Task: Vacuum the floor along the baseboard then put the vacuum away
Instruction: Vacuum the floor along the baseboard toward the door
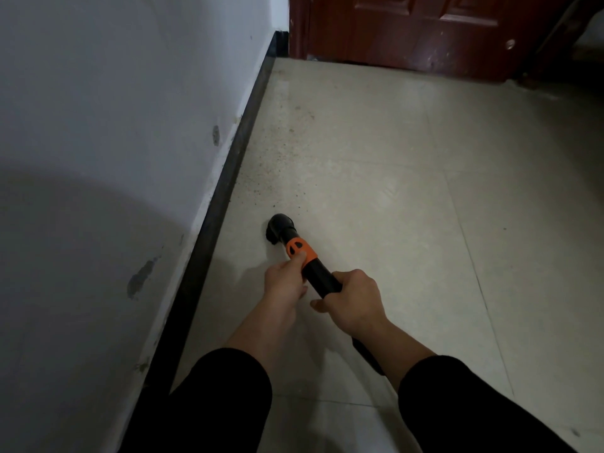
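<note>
Vacuuming: judged under way, with the vacuum (322,279) angled down toward 11 o'clock so that its black nozzle (277,228) meets the floor (408,223).
Nozzle: it sits near the baseboard (235,165), which lies at its 9 o'clock. A strip of bare tile shows between them, so they are apart.
Left hand (284,282): its thumb and curled fingers pinch the orange collar (300,250), probably to steer the tip.
Right hand (356,299): it is wrapped round the black tube behind the collar, at 4 o'clock from the left hand, and seems to carry the weight and the push.
Dirt (281,152): dark specks are scattered along the baseboard at 12 o'clock from the nozzle, which likely explains the heading.
Door (408,31): this brown door closes off the run at 1 o'clock.
Progress: early, since the speckled strip ahead looks uncleaned and putting the vacuum away is not yet begun.
Risk: the nozzle's offset may leave grit against the baseboard.
</note>
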Motion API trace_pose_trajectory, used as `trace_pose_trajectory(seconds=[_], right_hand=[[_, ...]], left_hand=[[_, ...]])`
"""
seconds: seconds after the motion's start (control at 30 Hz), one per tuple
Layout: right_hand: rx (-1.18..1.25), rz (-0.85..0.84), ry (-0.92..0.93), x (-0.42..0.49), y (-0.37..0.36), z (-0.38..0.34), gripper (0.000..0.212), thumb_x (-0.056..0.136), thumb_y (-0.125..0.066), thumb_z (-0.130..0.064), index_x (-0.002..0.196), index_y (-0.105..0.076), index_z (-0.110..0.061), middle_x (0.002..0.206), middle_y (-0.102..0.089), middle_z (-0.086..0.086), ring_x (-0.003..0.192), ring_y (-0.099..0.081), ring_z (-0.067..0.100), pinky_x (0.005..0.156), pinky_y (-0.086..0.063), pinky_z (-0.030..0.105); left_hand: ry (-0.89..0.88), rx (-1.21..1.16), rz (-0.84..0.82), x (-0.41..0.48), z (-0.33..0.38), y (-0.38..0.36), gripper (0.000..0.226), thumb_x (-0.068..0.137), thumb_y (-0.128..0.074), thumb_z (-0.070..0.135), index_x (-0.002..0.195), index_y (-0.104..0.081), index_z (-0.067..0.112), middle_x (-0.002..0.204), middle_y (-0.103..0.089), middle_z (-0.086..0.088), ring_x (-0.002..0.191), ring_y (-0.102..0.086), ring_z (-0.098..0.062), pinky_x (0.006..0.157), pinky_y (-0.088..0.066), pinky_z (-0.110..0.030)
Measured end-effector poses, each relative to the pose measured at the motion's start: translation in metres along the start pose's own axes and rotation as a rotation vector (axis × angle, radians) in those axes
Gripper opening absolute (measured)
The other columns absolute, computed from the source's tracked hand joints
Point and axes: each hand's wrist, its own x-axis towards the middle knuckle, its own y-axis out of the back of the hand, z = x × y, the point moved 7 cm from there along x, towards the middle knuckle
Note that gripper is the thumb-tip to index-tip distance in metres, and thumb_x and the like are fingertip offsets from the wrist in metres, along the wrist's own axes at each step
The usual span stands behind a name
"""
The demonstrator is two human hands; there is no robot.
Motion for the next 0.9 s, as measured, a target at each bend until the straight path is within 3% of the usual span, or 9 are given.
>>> trace_pose_trajectory(seconds=[0.17, 0.3, 0.5, 0.63, 0.77, 0.9], right_hand=[[-0.021, -0.01, 0.006, 0.016, 0.008, -0.001, 0.032, 0.068, -0.082, -0.024, 0.096, -0.071, -0.012, 0.08, -0.068, 0.008, 0.073, -0.066, 0.024, 0.068, -0.057, 0.034], [-0.208, -0.082, -0.002, 0.033, 0.023, -0.003, 0.037, 0.069, -0.08, -0.024, 0.099, -0.064, -0.008, 0.084, -0.063, 0.005, 0.076, -0.063, 0.022, 0.063, -0.052, 0.03], [-0.408, -0.206, 0.023, 0.059, 0.057, -0.011, 0.037, 0.072, -0.08, -0.022, 0.089, -0.049, -0.012, 0.077, -0.05, 0.002, 0.074, -0.054, 0.021, 0.058, -0.039, 0.027], [-0.448, -0.257, 0.051, 0.073, 0.076, -0.008, 0.041, 0.071, -0.081, -0.023, 0.088, -0.046, -0.012, 0.074, -0.047, 0.0, 0.072, -0.052, 0.019, 0.053, -0.036, 0.025], [-0.448, -0.268, 0.062, 0.089, 0.101, -0.006, 0.043, 0.068, -0.083, -0.023, 0.087, -0.046, -0.012, 0.078, -0.051, 0.002, 0.072, -0.053, 0.02, 0.047, -0.033, 0.023], [-0.429, -0.296, 0.042, 0.101, 0.112, -0.002, 0.043, 0.067, -0.083, -0.023, 0.089, -0.049, -0.011, 0.081, -0.053, 0.003, 0.072, -0.054, 0.02, 0.051, -0.039, 0.024]], left_hand=[[-0.022, -0.028, 0.02, 0.006, 0.007, -0.009, 0.021, 0.094, -0.06, 0.03, 0.076, -0.058, 0.019, 0.091, -0.066, -0.007, 0.093, -0.063, -0.022, 0.077, -0.05, -0.03], [-0.041, -0.006, -0.01, 0.008, 0.012, -0.026, 0.021, 0.095, -0.059, 0.03, 0.077, -0.058, 0.019, 0.088, -0.065, -0.006, 0.091, -0.062, -0.02, 0.075, -0.048, -0.029], [-0.056, 0.003, -0.023, 0.012, 0.023, -0.057, 0.022, 0.095, -0.058, 0.03, 0.075, -0.057, 0.021, 0.081, -0.062, -0.002, 0.085, -0.06, -0.018, 0.08, -0.047, -0.031], [-0.033, -0.033, -0.01, 0.009, 0.028, -0.079, 0.019, 0.095, -0.058, 0.029, 0.078, -0.057, 0.022, 0.085, -0.063, -0.001, 0.086, -0.06, -0.015, 0.067, -0.046, -0.023], [-0.014, -0.026, 0.017, 0.007, 0.039, -0.105, 0.023, 0.095, -0.058, 0.026, 0.074, -0.058, 0.017, 0.081, -0.062, -0.005, 0.077, -0.058, -0.015, 0.067, -0.046, -0.023], [0.031, -0.024, 0.047, 0.01, 0.046, -0.12, 0.025, 0.094, -0.059, 0.024, 0.072, -0.057, 0.014, 0.076, -0.06, -0.005, 0.071, -0.056, -0.014, 0.066, -0.045, -0.025]])
